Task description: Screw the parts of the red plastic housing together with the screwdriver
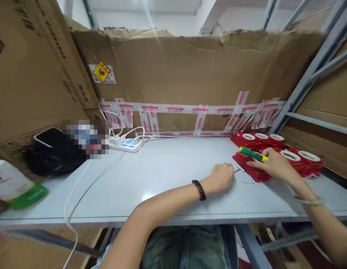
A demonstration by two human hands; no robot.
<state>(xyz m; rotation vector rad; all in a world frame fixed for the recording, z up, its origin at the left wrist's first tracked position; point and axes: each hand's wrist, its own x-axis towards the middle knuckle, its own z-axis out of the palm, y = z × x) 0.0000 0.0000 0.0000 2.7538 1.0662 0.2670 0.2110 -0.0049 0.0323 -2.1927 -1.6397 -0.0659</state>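
My left hand (222, 177), with a dark braided bracelet at the wrist, is closed low over the table just left of the red pieces. A thin metal rod (237, 170) sticks out of its right side. My right hand (274, 164) holds a green and yellow handle (250, 153), which points left, and its fingers rest on a red package (253, 172) at the front of the group. Behind and to the right of that hand stand several red packages with white rings (309, 156).
A white power strip (128, 145) with plugged-in cables lies at the back left. At the far left are a black bag (64, 153), a phone (48, 137) and a green-and-white container (29, 196). Cardboard (176, 71) walls the back; metal shelf bars rise at the right.
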